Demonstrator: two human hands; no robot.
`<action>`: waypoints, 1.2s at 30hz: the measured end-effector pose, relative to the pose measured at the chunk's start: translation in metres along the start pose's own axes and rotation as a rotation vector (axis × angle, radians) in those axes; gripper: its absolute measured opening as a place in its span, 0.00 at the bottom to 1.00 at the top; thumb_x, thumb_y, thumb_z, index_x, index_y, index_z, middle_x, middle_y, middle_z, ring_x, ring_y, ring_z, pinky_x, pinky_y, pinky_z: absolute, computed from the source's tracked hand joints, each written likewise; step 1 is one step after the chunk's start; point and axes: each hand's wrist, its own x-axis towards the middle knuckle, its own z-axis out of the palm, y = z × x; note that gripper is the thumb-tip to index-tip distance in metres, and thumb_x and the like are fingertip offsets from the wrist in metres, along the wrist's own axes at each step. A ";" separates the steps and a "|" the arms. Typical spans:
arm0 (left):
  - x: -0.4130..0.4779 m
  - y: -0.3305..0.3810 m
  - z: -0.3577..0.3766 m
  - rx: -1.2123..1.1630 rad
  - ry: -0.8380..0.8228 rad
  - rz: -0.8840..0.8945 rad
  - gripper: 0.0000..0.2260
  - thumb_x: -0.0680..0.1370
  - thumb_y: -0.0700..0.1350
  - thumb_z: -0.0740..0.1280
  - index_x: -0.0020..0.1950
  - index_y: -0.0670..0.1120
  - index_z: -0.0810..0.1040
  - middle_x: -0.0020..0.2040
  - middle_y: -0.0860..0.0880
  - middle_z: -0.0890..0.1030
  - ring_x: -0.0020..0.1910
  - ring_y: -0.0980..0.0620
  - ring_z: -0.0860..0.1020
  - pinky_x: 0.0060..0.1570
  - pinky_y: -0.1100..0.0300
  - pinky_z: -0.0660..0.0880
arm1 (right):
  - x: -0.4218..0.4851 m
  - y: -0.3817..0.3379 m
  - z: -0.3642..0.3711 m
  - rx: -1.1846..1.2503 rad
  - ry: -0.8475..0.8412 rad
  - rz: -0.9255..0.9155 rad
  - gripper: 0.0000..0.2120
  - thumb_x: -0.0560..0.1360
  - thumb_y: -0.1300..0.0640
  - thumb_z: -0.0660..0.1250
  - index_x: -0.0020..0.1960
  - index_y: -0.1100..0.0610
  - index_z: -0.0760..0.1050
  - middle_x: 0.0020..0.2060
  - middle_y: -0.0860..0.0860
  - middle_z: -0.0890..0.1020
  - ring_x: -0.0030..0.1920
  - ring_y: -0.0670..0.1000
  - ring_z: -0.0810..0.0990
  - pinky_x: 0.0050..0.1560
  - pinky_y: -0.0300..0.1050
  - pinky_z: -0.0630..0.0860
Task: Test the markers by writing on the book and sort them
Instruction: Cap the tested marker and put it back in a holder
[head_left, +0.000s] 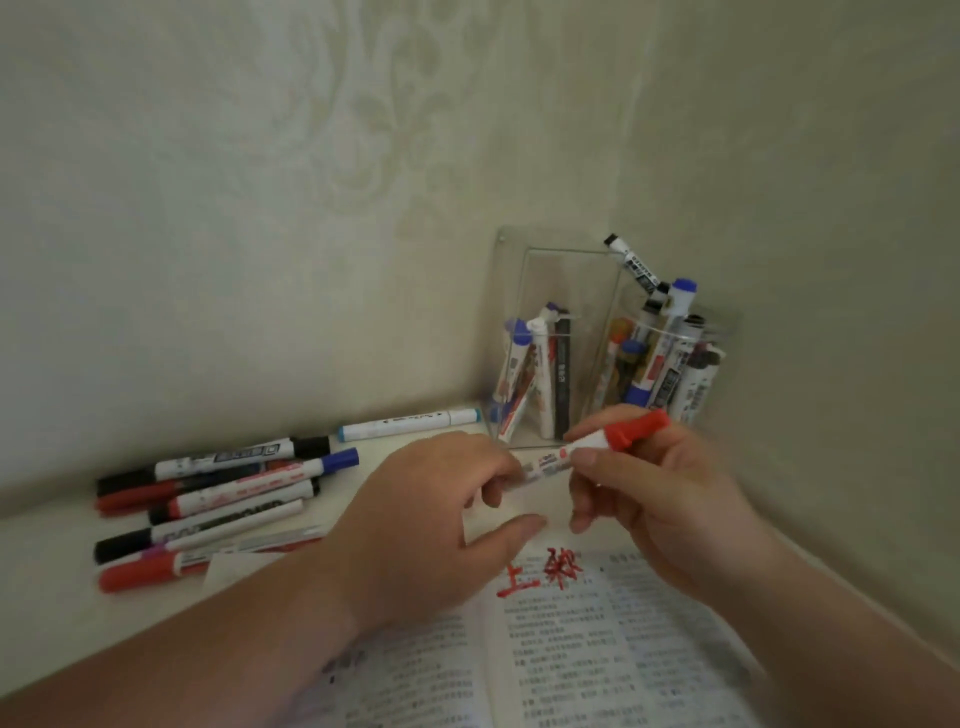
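Gripping cylindrical red-capped marker (597, 441): left hand (431, 514), right hand (660, 499); paper book (597, 649) below.

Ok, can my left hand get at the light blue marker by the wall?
Probably yes: the light blue marker lies alone just beyond the left hand, nothing over it, though that hand holds the red marker.

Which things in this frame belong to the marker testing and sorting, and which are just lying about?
In use: red-capped marker, held by left hand and right hand; open book; loose markers; clear box; clear jar.
Lying about: paper slip; wall.
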 end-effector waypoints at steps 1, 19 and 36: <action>0.001 -0.001 0.002 0.042 0.008 0.013 0.09 0.78 0.58 0.65 0.49 0.55 0.79 0.41 0.60 0.75 0.40 0.61 0.72 0.41 0.64 0.70 | -0.001 -0.002 0.000 -0.004 0.014 0.009 0.09 0.65 0.59 0.78 0.43 0.58 0.82 0.31 0.62 0.79 0.31 0.59 0.78 0.32 0.49 0.78; 0.120 0.018 -0.078 0.171 0.063 -0.162 0.21 0.73 0.61 0.70 0.62 0.55 0.75 0.56 0.60 0.74 0.53 0.63 0.74 0.54 0.63 0.72 | -0.004 -0.015 -0.015 -0.280 0.234 -0.227 0.14 0.76 0.61 0.73 0.45 0.40 0.84 0.36 0.55 0.81 0.34 0.52 0.80 0.33 0.46 0.81; 0.206 -0.003 -0.079 -0.017 -0.002 -0.340 0.21 0.81 0.61 0.63 0.69 0.52 0.75 0.64 0.50 0.79 0.62 0.50 0.76 0.61 0.56 0.71 | -0.003 -0.058 -0.008 -0.400 0.470 -0.465 0.09 0.76 0.62 0.73 0.44 0.49 0.78 0.36 0.47 0.82 0.26 0.39 0.78 0.25 0.33 0.75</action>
